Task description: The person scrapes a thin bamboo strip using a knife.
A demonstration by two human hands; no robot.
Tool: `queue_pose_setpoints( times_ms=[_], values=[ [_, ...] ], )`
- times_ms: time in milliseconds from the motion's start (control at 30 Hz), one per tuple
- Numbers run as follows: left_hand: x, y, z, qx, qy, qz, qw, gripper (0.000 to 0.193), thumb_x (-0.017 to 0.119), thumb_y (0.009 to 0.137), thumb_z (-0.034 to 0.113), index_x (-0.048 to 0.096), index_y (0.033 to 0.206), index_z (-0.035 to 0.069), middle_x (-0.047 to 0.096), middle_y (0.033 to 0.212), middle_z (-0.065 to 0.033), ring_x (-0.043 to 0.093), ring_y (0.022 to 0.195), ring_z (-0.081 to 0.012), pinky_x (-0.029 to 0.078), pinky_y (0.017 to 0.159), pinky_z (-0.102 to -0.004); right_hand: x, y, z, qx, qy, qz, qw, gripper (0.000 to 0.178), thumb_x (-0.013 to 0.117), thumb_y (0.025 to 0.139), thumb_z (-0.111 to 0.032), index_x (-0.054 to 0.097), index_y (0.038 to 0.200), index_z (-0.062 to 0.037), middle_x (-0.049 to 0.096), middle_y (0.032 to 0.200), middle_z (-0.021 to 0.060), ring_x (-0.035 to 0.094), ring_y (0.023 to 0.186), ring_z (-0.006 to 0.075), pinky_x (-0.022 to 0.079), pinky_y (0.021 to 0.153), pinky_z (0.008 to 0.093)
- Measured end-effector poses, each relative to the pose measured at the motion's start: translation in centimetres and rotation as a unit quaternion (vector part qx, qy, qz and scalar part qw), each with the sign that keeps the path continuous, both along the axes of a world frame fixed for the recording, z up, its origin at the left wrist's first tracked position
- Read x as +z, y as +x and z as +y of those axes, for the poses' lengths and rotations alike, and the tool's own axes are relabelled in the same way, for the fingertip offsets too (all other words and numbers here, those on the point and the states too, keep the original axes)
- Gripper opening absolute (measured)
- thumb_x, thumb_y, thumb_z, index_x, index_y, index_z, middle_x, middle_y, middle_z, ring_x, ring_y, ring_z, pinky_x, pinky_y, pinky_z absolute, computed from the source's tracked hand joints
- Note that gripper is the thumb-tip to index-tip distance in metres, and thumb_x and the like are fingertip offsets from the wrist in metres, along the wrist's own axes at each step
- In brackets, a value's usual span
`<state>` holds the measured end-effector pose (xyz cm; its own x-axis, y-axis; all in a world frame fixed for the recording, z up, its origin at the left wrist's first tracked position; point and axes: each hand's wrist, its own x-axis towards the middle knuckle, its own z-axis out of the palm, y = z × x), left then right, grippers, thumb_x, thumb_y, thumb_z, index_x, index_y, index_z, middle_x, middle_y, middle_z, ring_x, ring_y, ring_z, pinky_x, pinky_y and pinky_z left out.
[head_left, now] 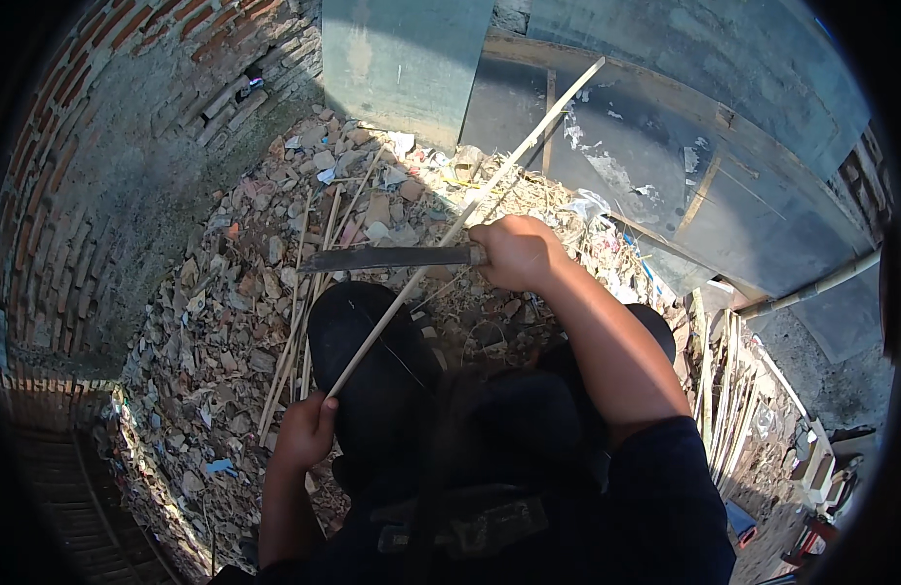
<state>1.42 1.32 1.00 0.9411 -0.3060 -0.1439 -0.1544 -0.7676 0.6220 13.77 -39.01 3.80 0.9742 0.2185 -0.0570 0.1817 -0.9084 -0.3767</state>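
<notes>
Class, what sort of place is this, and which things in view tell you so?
Probably a rough outdoor yard or plot: broken rubble covers much of the ground, a worn brick wall rises at the left, and bundled pale strips lie at the right.

I place the left hand [306,431] at the near end of the long strip [376,332], which slants forward and right. The knife [382,258] extends left from the right hand [519,253] — crossing the strip. Loose strips [288,370] lie on rubble [207,322], left; a bunch [731,390] lies right. My boundaries: brick wall [70,224] left, panels [402,68] ahead.
</notes>
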Motion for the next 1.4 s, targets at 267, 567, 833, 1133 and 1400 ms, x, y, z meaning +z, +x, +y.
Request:
queue_pose_setpoints(
  times_ms=[267, 567, 833, 1133, 1400],
  values=[
    [0.3, -0.2, -0.6, 0.010, 0.021, -0.020, 1.000, 0.036, 0.051, 0.105, 0.029, 0.057, 0.087, -0.001, 0.059, 0.067, -0.0245, 0.061, 0.065, -0.0470, 0.045, 0.058, -0.0497, -2.4, 2.6, -4.1, -0.172, 0.045, -0.003, 0.984, 0.031, 0.067, 0.079, -0.023, 0.071, 0.106, -0.0083, 0.073, 0.099, 0.0212, 0.070, 0.099, 0.0372, 0.055, 0.093, 0.0455],
    [-0.1, -1.0, -1.0, 0.021, 0.041, -0.031, 0.998, 0.035, 0.051, 0.105, 0.028, 0.056, 0.086, 0.000, 0.058, 0.068, -0.0259, 0.061, 0.067, -0.0490, 0.045, 0.058, -0.0503, -2.1, 1.7, -0.6, -0.024, 0.051, 0.035, 0.998, 0.030, 0.073, 0.073, -0.021, 0.069, 0.100, -0.0077, 0.070, 0.083, 0.0205, 0.070, 0.087, 0.0384, 0.056, 0.079, 0.0470],
    [0.2, -0.9, -1.2, 0.055, 0.024, 0.000, 0.998, 0.035, 0.051, 0.105, 0.028, 0.054, 0.084, 0.000, 0.057, 0.067, -0.0266, 0.060, 0.067, -0.0502, 0.044, 0.057, -0.0507, 0.7, -0.1, 2.8, -0.012, 0.009, 0.021, 1.000, 0.027, 0.072, 0.077, -0.022, 0.070, 0.102, -0.0123, 0.070, 0.083, 0.0187, 0.070, 0.087, 0.0381, 0.056, 0.079, 0.0475],
    [1.0, -0.3, -1.6, 0.023, 0.089, -0.049, 0.995, 0.034, 0.052, 0.104, 0.027, 0.055, 0.083, 0.000, 0.058, 0.066, -0.0260, 0.060, 0.067, -0.0502, 0.045, 0.059, -0.0536, -4.1, 3.4, -5.7, -0.182, 0.020, -0.038, 0.982, 0.030, 0.065, 0.081, -0.022, 0.069, 0.107, -0.0066, 0.072, 0.100, 0.0219, 0.070, 0.098, 0.0379, 0.055, 0.091, 0.0462],
    [0.5, 0.2, -0.8, 0.012, 0.031, -0.011, 0.999, 0.036, 0.051, 0.104, 0.029, 0.055, 0.083, 0.000, 0.058, 0.066, -0.0258, 0.061, 0.066, -0.0492, 0.044, 0.057, -0.0521, -0.5, -0.3, 2.4, 0.024, 0.009, -0.004, 1.000, 0.030, 0.070, 0.078, -0.021, 0.068, 0.105, -0.0093, 0.072, 0.093, 0.0192, 0.070, 0.093, 0.0382, 0.056, 0.083, 0.0464]
  ],
)
